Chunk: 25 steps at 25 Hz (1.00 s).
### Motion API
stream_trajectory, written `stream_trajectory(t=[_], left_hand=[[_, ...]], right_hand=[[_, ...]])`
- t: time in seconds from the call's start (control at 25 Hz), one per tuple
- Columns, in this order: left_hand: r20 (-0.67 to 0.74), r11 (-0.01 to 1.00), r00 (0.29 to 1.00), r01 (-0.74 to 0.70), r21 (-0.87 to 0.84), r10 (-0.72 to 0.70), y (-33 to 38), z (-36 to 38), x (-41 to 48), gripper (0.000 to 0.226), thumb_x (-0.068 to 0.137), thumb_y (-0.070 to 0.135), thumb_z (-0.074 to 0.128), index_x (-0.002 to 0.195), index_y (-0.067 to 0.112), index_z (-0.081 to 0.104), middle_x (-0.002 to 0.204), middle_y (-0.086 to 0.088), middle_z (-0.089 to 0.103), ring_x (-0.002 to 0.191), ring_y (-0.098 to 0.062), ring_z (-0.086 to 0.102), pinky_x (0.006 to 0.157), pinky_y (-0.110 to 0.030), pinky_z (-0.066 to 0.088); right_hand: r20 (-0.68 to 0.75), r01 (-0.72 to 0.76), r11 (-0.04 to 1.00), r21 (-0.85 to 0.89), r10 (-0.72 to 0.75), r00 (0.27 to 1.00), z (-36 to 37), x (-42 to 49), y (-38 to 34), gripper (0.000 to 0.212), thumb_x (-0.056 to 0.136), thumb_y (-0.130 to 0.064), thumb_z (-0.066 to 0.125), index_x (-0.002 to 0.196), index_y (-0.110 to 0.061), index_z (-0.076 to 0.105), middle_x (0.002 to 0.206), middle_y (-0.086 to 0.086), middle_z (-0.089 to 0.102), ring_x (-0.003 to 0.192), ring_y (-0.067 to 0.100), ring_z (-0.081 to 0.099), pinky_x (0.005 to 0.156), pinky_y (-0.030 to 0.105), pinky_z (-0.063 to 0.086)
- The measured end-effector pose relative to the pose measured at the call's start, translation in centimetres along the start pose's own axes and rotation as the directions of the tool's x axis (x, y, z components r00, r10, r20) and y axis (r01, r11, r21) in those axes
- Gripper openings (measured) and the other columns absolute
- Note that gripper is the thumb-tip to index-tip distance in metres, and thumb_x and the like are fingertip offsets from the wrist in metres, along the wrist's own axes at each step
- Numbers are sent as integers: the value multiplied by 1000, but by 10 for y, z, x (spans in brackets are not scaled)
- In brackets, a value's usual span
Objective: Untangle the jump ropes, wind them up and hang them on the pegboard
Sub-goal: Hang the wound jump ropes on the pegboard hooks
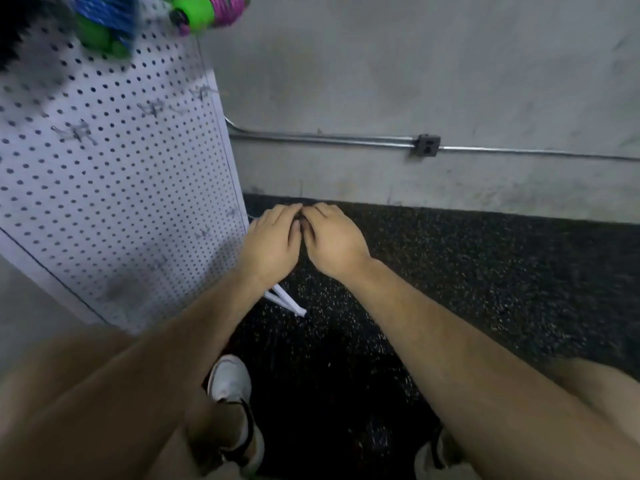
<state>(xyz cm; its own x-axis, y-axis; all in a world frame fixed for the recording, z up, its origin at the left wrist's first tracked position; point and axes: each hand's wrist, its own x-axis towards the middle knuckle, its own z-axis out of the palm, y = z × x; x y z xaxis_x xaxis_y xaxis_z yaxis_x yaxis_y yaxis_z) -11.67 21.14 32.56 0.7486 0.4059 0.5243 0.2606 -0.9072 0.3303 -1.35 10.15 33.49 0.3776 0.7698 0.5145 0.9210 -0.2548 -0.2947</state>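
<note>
Two wound jump ropes hang at the top of the white pegboard (114,188). One is a blue rope (104,15) with green handles, the other a pink rope (227,6) with a green handle (195,12). Both are blurred and cut off by the frame's top edge. My left hand (273,242) and my right hand (334,237) are held low in front of me, to the right of the board's lower edge. Their curled fingers meet knuckle to knuckle. No rope shows in either hand, and the fingertips are hidden.
The pegboard leans at the left on a white stand leg (287,303); bare metal hooks (78,133) stick out of it. A grey concrete wall with a conduit pipe and outlet box (426,145) runs behind. Below lies black speckled rubber floor (467,278), where my shoes (230,379) stand.
</note>
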Motion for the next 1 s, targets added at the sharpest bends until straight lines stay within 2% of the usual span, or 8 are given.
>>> stream_trajectory(t=[0.16,0.28,0.4,0.52,0.64,0.72,0.84,1.0], left_hand=[[362,997,929,80,13,-79,-13,87,-82,44,106,25,41,147,11,48,141,-9,57,125,-30,55,106,-45,42],[578,992,807,105,66,-124,-19,141,-135,51,104,27,42,153,14,40,144,-9,52,128,-31,52,105,-43,40],[769,988,620,117,106,-156,-28,183,-177,55,104,36,41,157,20,33,145,-9,47,129,-31,50,104,-42,41],[923,981,339,132,144,-181,-39,219,-212,61,102,46,43,158,27,25,146,-11,39,126,-34,47,102,-45,43],[951,943,184,272,194,-249,-44,246,-239,66,99,43,49,158,34,20,140,-16,41,120,-36,49,101,-47,46],[948,896,138,391,213,-285,-45,254,-250,72,99,38,51,160,36,13,135,-18,43,114,-37,52,98,-45,48],[928,871,200,450,197,-313,-48,264,-259,71,96,27,54,158,34,22,127,-12,52,106,-31,57,91,-41,50],[904,678,201,725,122,-378,-50,271,-255,54,91,17,56,144,25,47,122,-7,63,102,-21,62,85,-33,52]], right_hand=[[290,-229,973,-14,223,931,80,-99,27,60,91,-37,27,130,-6,60,117,13,63,104,35,59,85,47,52],[481,-366,929,-50,343,807,124,-162,40,47,98,-32,38,138,-10,52,123,12,59,111,35,55,89,45,49],[613,-395,912,-108,374,696,156,-219,55,41,101,-29,43,141,-16,49,126,9,58,114,33,53,87,44,51],[741,-372,913,-165,364,565,180,-260,68,39,103,-33,41,138,-18,48,126,8,56,114,32,52,88,45,51],[812,-404,893,-197,379,443,207,-275,72,44,102,-38,48,142,-19,45,129,8,56,119,32,49,94,45,49],[826,-436,869,-232,413,383,226,-280,69,53,100,-41,54,146,-19,41,130,10,56,120,32,49,94,43,47],[815,-483,828,-283,474,334,248,-279,66,64,95,-37,61,150,-18,35,135,15,49,122,34,50,96,43,46],[730,-559,748,-359,598,331,261,-272,63,44,95,-22,59,134,-9,45,133,14,51,120,29,54,95,38,47]])
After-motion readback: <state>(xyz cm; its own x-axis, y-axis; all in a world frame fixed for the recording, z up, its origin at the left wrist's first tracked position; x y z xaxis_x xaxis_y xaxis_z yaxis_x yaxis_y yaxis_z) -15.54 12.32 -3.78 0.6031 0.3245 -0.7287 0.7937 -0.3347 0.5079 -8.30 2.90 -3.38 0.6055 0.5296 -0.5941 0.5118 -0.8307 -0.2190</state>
